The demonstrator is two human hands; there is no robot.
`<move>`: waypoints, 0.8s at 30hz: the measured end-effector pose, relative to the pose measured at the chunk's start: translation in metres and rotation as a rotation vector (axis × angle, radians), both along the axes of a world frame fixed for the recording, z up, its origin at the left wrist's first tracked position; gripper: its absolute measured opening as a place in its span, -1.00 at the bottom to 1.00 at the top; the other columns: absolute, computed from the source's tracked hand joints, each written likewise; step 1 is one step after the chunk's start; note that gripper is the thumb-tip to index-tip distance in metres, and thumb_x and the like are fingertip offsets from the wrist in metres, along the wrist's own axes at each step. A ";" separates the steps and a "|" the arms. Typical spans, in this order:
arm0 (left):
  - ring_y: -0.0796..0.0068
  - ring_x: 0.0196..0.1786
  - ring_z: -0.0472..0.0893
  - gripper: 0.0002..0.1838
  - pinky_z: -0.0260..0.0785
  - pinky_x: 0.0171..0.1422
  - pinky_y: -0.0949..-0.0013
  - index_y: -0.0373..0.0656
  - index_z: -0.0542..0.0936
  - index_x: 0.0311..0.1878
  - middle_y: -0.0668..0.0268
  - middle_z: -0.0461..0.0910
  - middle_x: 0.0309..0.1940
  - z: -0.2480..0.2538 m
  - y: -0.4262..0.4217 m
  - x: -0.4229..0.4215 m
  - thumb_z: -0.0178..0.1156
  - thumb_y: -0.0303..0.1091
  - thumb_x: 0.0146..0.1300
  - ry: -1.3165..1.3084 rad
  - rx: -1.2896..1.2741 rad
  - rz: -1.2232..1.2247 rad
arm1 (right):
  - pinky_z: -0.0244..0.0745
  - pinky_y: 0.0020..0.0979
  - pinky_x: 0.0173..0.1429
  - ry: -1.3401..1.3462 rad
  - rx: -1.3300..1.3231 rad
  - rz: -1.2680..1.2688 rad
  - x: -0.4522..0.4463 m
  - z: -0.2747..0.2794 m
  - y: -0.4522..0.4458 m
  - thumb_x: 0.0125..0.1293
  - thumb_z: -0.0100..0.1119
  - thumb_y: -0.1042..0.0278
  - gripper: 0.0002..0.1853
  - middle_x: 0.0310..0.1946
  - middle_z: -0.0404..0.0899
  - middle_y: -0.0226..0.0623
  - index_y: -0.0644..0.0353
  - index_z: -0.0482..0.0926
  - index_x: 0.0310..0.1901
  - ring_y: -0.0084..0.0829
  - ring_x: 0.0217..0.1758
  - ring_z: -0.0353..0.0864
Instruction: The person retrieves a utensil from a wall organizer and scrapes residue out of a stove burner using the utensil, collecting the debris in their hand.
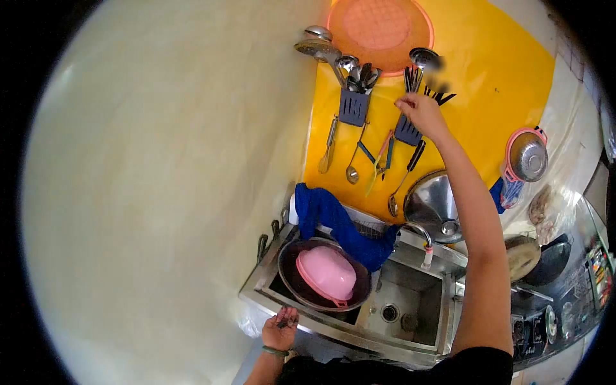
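Dark bits (pixel 287 323) could be spilled if the unclenched, upturned left hand (pixel 280 330) is tipped; sticks (pixel 412 78) could be knocked by the pinched right hand (pixel 423 114), whose hold cannot be told.

Looked onto a lit kitchen.
Took in a smooth pale wall (pixel 147 192) across the left, meeting a bright yellow wall covering (pixel 500 77) above a steel sink unit (pixel 378 337) with a curved tap (pixel 428 255); ran on rightward past a whitish wall (pixel 568 109) to a dark bench (pixel 564 282); caught a soft glint of light at far upper left.
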State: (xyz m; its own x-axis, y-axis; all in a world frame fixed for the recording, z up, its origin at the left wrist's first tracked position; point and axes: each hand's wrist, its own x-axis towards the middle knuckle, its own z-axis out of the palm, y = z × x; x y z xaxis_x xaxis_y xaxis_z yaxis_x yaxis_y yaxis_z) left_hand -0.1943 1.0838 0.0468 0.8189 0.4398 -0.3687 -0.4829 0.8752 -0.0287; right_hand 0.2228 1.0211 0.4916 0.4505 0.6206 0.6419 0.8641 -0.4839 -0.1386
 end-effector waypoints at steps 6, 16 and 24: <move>0.16 0.00 0.50 -0.70 0.30 0.13 0.25 -0.34 0.53 -0.27 0.14 0.57 -0.18 -0.046 0.040 0.030 0.05 -0.26 0.08 0.058 0.004 -0.085 | 0.52 -0.23 -0.20 -0.291 -0.151 -0.076 0.000 0.006 0.078 0.24 0.10 0.12 -0.70 -0.40 0.64 -0.08 0.16 0.65 -0.20 -0.12 -0.33 0.65; 0.08 0.08 0.50 -0.77 0.23 0.34 0.11 -0.36 0.52 -0.34 0.10 0.58 -0.16 -0.057 0.053 0.058 0.08 -0.33 0.09 -0.002 -0.052 -0.154 | 0.56 -0.12 -0.17 -0.377 -0.174 -0.403 0.014 0.026 0.162 0.16 0.01 0.40 -0.77 -0.30 0.65 -0.02 0.30 0.65 -0.31 -0.08 -0.22 0.67; 0.10 0.06 0.52 -0.69 0.26 0.32 0.08 -0.39 0.57 -0.20 0.07 0.59 -0.11 -0.040 0.057 0.059 -0.01 -0.32 0.18 0.050 -0.072 -0.127 | 0.56 -0.29 -0.34 -0.069 0.015 -0.342 0.059 0.031 0.173 0.17 0.09 0.24 -0.73 -0.58 0.64 -0.17 0.31 0.62 -0.45 -0.34 -0.55 0.66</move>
